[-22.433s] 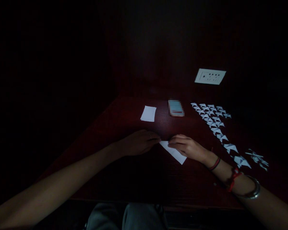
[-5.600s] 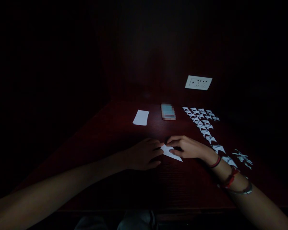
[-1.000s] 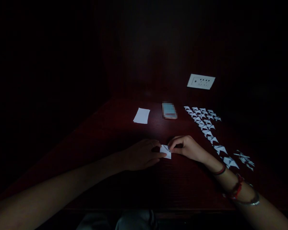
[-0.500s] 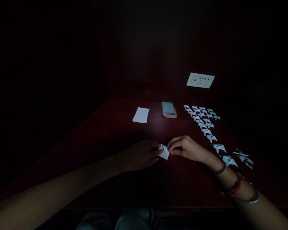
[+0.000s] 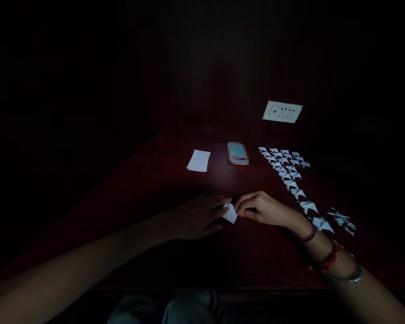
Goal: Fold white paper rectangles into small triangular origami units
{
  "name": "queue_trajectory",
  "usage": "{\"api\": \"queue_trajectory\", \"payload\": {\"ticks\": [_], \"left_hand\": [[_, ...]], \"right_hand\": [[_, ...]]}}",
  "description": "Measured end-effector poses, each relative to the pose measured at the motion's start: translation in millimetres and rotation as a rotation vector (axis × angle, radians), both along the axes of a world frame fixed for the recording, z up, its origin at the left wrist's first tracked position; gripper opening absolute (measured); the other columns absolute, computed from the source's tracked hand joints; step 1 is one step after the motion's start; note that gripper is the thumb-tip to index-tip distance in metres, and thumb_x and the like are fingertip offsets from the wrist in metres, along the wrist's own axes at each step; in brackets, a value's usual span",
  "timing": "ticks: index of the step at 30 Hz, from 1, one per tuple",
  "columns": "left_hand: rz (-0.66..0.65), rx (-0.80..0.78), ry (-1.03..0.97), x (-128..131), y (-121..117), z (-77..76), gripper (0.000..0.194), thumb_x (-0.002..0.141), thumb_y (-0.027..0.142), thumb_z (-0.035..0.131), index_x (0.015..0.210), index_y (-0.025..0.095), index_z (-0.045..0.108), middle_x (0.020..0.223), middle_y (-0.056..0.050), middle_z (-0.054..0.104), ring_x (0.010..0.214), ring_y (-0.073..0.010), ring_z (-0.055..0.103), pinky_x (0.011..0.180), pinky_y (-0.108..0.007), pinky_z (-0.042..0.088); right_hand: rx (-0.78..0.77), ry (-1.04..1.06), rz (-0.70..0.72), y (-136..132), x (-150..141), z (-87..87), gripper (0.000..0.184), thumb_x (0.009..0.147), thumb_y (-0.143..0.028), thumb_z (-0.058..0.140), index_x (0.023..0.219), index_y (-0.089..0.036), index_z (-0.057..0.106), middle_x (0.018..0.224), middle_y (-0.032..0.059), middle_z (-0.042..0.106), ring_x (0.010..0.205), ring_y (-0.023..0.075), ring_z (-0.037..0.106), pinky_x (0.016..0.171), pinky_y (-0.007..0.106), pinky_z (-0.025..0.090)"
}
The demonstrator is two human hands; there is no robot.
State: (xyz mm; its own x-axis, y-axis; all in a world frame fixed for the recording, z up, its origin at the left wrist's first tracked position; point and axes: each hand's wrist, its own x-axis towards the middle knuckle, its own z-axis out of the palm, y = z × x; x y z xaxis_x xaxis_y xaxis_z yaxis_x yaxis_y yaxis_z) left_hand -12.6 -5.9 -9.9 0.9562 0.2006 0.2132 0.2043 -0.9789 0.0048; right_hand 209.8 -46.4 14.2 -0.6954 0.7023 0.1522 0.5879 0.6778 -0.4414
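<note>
A small white folded paper (image 5: 231, 214) lies on the dark red table between my two hands, one corner pointing toward me. My left hand (image 5: 202, 217) rests flat with its fingers stretched out, the fingertips lying over the paper's left side. At the paper's right edge, the fingers of my right hand (image 5: 261, 208) are bent together and pinch it near the corner. My fingertips cover part of both sides of the paper.
Behind the hands lie a stack of white paper sheets (image 5: 199, 161) and a phone (image 5: 238, 153). Rows of folded paper pieces (image 5: 283, 166) run along the right, beside a small heap of paper scraps (image 5: 342, 220). A socket plate (image 5: 282, 111) is on the back wall.
My left fingers have straightened and spread, reaching slightly farther over the top of the folded paper. The right hand stays at its edge, nearly unmoved.
</note>
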Motion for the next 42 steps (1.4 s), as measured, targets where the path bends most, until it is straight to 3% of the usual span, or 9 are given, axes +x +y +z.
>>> {"api": "queue_trajectory", "payload": {"ticks": [4, 11, 22, 29, 42], "left_hand": [[-0.006, -0.007, 0.030, -0.9, 1.0, 0.1, 0.044, 0.084, 0.033, 0.038, 0.123, 0.013, 0.031, 0.129, -0.010, 0.031, 0.117, -0.0225, 0.028, 0.095, -0.036, 0.026], [-0.034, -0.014, 0.009, 0.2, 0.9, 2.6, 0.042, 0.083, 0.031, 0.040, 0.121, 0.013, 0.034, 0.123, -0.011, 0.038, 0.113, -0.0211, 0.033, 0.094, -0.035, 0.027], [-0.039, -0.033, 0.001, 2.1, 1.2, 2.8, 0.040, 0.082, 0.031, 0.041, 0.118, 0.014, 0.037, 0.121, -0.009, 0.041, 0.111, -0.0209, 0.036, 0.093, -0.035, 0.028], [-0.025, -0.029, -0.021, 2.8, 0.6, 3.7, 0.037, 0.083, 0.030, 0.040, 0.117, 0.014, 0.039, 0.117, -0.010, 0.045, 0.110, -0.0203, 0.037, 0.091, -0.034, 0.029], [-0.003, -0.025, -0.007, 6.7, 2.1, 3.1, 0.032, 0.082, 0.029, 0.042, 0.113, 0.018, 0.043, 0.116, -0.007, 0.043, 0.103, -0.0210, 0.040, 0.088, -0.035, 0.031]], "right_hand": [[0.005, 0.009, -0.002, -1.4, 0.3, -0.1, 0.014, 0.073, -0.009, 0.048, 0.075, -0.015, 0.061, 0.085, 0.0030, 0.059, 0.076, 0.0105, 0.055, 0.072, 0.023, 0.042], [0.003, 0.048, -0.033, 1.0, -1.1, -4.0, 0.014, 0.076, -0.022, 0.050, 0.079, -0.014, 0.061, 0.081, 0.0043, 0.058, 0.072, 0.0108, 0.054, 0.066, 0.023, 0.043], [0.004, 0.054, -0.027, 0.2, -2.4, -5.1, 0.014, 0.076, -0.021, 0.050, 0.079, -0.015, 0.062, 0.085, 0.0040, 0.059, 0.076, 0.0111, 0.055, 0.070, 0.024, 0.043], [0.056, 0.067, -0.040, 1.2, -2.3, -8.3, 0.018, 0.075, -0.024, 0.053, 0.089, -0.017, 0.062, 0.092, 0.0045, 0.058, 0.083, 0.0126, 0.054, 0.076, 0.026, 0.043], [0.075, -0.086, -0.083, 1.7, -1.4, -5.2, 0.028, 0.077, -0.031, 0.049, 0.100, -0.018, 0.058, 0.084, 0.0045, 0.054, 0.076, 0.0126, 0.052, 0.069, 0.023, 0.041]]}}
